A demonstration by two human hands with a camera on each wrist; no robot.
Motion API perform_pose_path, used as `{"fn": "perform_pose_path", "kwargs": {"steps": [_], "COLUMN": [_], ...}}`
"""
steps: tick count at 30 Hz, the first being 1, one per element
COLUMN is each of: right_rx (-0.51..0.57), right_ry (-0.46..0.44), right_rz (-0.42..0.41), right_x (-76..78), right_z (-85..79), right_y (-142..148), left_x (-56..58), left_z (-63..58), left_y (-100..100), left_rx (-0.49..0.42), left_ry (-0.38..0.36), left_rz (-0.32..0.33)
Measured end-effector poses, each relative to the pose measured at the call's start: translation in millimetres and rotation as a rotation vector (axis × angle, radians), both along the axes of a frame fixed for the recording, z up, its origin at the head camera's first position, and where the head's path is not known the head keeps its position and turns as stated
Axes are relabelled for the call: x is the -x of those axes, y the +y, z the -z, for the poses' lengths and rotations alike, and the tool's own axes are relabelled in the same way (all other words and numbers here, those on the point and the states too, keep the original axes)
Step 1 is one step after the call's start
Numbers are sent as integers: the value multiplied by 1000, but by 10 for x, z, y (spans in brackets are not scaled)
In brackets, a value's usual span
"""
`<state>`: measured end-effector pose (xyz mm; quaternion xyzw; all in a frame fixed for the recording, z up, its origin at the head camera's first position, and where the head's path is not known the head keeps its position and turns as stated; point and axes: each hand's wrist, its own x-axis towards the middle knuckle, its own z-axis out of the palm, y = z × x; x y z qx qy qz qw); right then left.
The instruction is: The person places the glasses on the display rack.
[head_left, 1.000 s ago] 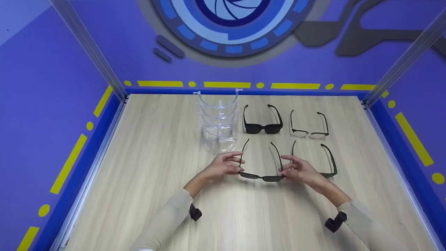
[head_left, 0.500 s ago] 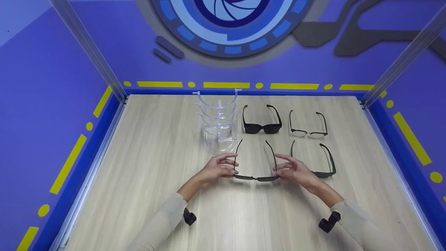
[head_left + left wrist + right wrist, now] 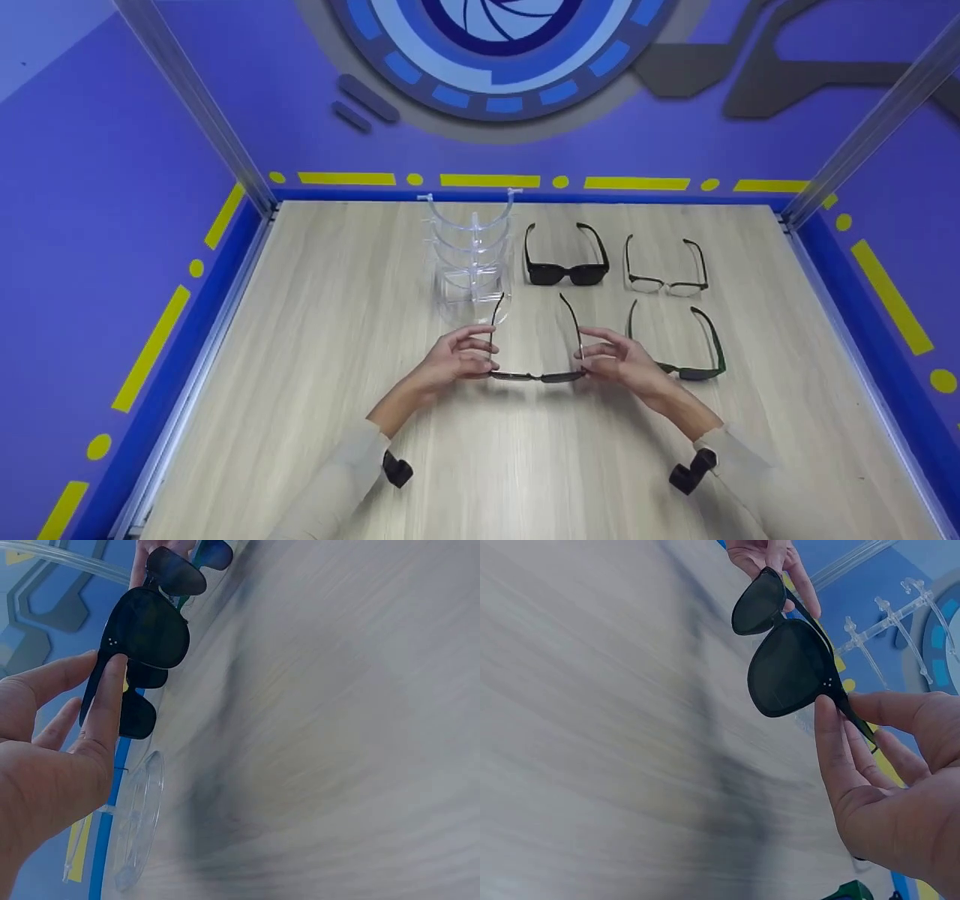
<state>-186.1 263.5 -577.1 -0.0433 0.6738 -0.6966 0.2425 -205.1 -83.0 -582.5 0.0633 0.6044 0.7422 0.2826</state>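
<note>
A pair of dark sunglasses is held up between both hands, its temples unfolded and pointing toward the back wall. My left hand pinches it at the left hinge between thumb and fingers. At the opposite hinge my right hand does the same. Both dark lenses show in the right wrist view, as they do in the left wrist view. Behind the left hand stands a clear tiered eyewear stand with curved arms; the left temple tip overlaps its base in the head view.
Black thick-framed sunglasses lie behind the held pair. Half-rimmed clear glasses lie to their right. Dark green sunglasses rest just beyond the right hand. Blue panels wall in the wooden table at back and sides.
Both hands have carried the sunglasses leftward, away from the green pair and closer in front of the clear stand. The other glasses and the stand stay where they were.
</note>
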Motion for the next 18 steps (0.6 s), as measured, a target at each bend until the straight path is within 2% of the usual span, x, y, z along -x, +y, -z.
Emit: {"fn": "perform_pose_path", "kwargs": {"steps": [9, 18], "right_rx": [-9, 22], "right_ry": [-19, -54], "right_rz": [53, 64], "right_x": [85, 169], "right_z": [22, -4], "right_y": [-110, -271], "left_x": [43, 56], "left_z": [23, 29], "left_y": [-64, -198], "left_rx": [-35, -31], "left_ry": [1, 5], "left_rz": [-39, -72]}}
